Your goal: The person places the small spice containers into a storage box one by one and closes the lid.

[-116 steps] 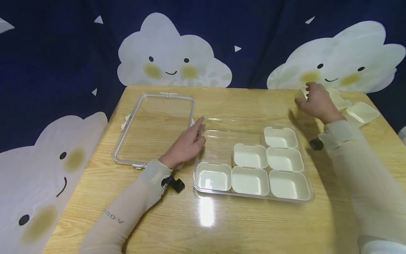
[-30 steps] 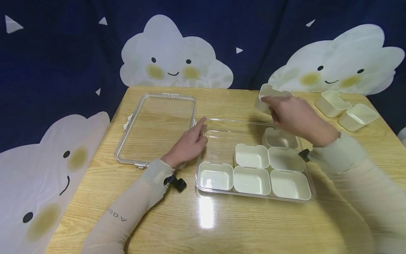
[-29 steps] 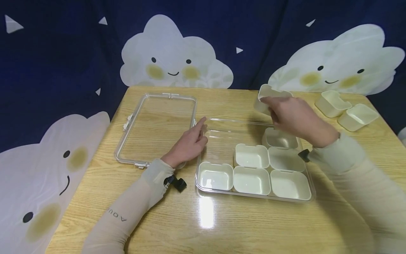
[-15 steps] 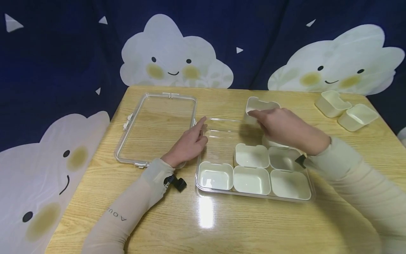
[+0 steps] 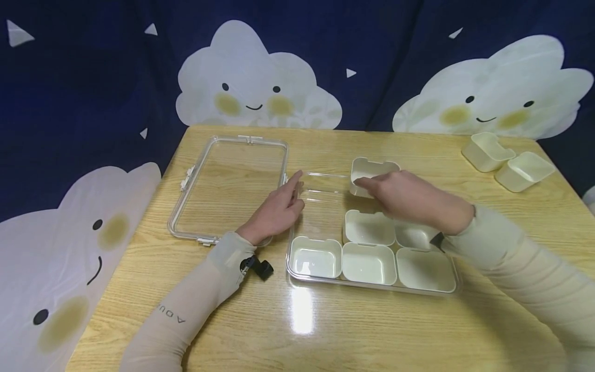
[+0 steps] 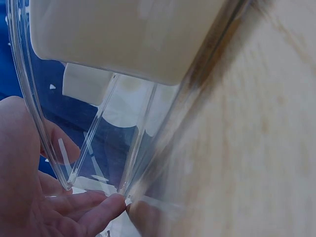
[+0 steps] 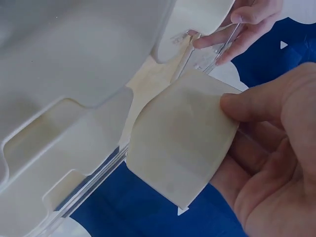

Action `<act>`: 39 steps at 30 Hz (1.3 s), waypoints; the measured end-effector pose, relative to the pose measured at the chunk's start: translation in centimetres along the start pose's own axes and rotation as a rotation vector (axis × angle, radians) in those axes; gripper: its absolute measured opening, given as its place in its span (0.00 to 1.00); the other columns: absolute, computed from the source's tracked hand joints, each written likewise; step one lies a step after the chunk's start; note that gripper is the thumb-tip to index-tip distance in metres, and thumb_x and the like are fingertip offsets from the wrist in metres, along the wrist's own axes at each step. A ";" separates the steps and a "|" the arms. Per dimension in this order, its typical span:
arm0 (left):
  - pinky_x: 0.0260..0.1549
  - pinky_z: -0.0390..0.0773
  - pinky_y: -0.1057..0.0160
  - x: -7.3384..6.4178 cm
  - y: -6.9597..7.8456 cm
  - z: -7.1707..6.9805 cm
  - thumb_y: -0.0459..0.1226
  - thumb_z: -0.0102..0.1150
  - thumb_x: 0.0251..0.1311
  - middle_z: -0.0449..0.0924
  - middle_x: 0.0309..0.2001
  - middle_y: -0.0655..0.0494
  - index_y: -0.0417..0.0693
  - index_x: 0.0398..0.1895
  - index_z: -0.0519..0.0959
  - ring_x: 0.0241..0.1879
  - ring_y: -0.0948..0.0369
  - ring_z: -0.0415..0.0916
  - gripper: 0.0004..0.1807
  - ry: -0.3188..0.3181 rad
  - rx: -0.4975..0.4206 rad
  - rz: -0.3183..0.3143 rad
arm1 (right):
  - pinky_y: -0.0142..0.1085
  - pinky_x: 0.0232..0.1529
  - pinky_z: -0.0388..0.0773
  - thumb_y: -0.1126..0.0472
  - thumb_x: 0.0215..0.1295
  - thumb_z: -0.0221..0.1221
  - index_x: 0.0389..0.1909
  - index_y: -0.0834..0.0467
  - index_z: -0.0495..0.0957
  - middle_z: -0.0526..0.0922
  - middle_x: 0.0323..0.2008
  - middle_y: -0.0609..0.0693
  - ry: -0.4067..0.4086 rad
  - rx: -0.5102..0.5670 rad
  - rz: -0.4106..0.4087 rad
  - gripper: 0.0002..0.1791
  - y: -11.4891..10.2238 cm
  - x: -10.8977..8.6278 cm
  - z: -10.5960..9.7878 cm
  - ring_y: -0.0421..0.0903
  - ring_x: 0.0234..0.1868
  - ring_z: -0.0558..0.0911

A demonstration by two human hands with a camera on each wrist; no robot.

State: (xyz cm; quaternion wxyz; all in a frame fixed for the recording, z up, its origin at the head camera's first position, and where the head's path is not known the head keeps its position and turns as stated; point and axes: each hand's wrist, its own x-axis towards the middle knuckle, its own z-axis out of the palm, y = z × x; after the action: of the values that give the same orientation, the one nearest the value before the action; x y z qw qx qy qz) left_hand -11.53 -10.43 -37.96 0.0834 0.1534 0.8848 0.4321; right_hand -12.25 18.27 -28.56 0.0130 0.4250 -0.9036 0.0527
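My right hand (image 5: 413,201) pinches a cream cup (image 5: 369,169) by its wall, thumb on one side and fingers on the other, as the right wrist view shows. The cup is over the back middle of a clear plastic box (image 5: 321,281), tilted in the right wrist view. Inside the box, several more cream cups (image 5: 367,264) stand in rows along the front and right. My left hand (image 5: 271,217) holds the box's left wall near the back corner; in the left wrist view its thumb (image 6: 64,143) shows past the rim. My right hand hides the box's back right part.
A clear lid (image 5: 228,191) with white clips lies left of the box, close beside it. Two loose cream cups, one (image 5: 485,152) farther back and one (image 5: 525,173) nearer, sit at the table's back right. A dark curtain (image 5: 372,41) with clouds hangs behind the wooden table (image 5: 353,330).
My right hand picked up a third cup from the back right group and brought it left, then lower over the box's back middle. My left hand stays at the box's left wall.
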 end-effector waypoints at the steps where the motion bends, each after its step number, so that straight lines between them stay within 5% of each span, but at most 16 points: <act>1: 0.63 0.71 0.52 0.0 0.0 0.0 0.39 0.45 0.69 0.75 0.63 0.45 0.48 0.85 0.45 0.58 0.52 0.71 0.42 -0.001 0.002 0.000 | 0.44 0.27 0.84 0.77 0.63 0.57 0.53 0.59 0.82 0.88 0.29 0.50 -0.001 0.001 -0.003 0.20 -0.1 0.0 0.0 0.43 0.24 0.82; 10: 0.61 0.71 0.53 0.1 0.0 0.0 0.40 0.45 0.70 0.69 0.75 0.44 0.48 0.85 0.44 0.58 0.53 0.71 0.42 -0.010 -0.004 0.005 | 0.34 0.22 0.78 0.79 0.60 0.57 0.57 0.60 0.82 0.91 0.35 0.53 -0.054 0.004 -0.014 0.25 -1.2 -0.2 0.4 0.39 0.21 0.74; 15: 0.58 0.72 0.54 0.2 0.0 -0.1 0.40 0.45 0.70 0.73 0.70 0.44 0.48 0.85 0.44 0.53 0.54 0.72 0.42 -0.007 0.011 0.010 | 0.34 0.23 0.78 0.78 0.61 0.57 0.56 0.61 0.82 0.91 0.34 0.53 -0.049 0.009 -0.040 0.23 -1.3 -0.3 0.8 0.38 0.20 0.73; 24: 0.54 0.72 0.55 0.2 -0.2 0.0 0.40 0.44 0.69 0.75 0.43 0.48 0.46 0.85 0.45 0.42 0.54 0.71 0.42 -0.003 0.024 0.020 | 0.29 0.20 0.68 0.80 0.57 0.55 0.55 0.61 0.82 0.84 0.25 0.49 -0.081 0.018 -0.048 0.26 -1.2 -0.3 1.5 0.37 0.19 0.68; 29: 0.58 0.71 0.54 0.2 -0.2 0.0 0.39 0.44 0.69 0.78 0.48 0.48 0.46 0.85 0.46 0.52 0.54 0.72 0.42 0.005 0.022 0.023 | 0.29 0.20 0.69 0.80 0.56 0.55 0.57 0.60 0.82 0.86 0.28 0.50 -0.114 0.033 -0.029 0.28 -1.2 -0.3 1.7 0.38 0.20 0.69; 36: 0.55 0.72 0.54 0.1 0.0 0.0 0.40 0.44 0.70 0.74 0.42 0.50 0.47 0.85 0.45 0.35 0.55 0.67 0.42 -0.003 0.023 0.011 | 0.32 0.23 0.73 0.81 0.57 0.56 0.59 0.59 0.82 0.88 0.31 0.51 -0.162 0.032 0.007 0.29 -1.3 -0.3 1.8 0.39 0.21 0.71; 39: 0.57 0.72 0.54 0.0 0.0 0.0 0.40 0.44 0.70 0.75 0.46 0.50 0.48 0.85 0.45 0.38 0.55 0.69 0.42 -0.002 0.017 0.005 | 0.35 0.25 0.77 0.81 0.56 0.56 0.60 0.59 0.82 0.89 0.35 0.53 -0.177 0.018 0.012 0.30 -1.4 -0.3 1.8 0.40 0.22 0.72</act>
State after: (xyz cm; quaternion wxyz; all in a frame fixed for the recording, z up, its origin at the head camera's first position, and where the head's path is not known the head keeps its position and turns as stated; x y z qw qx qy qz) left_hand -11.52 -10.42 -37.92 0.0818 0.1566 0.8879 0.4247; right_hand -10.98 17.44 -30.26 -0.0713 0.4226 -0.9032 0.0231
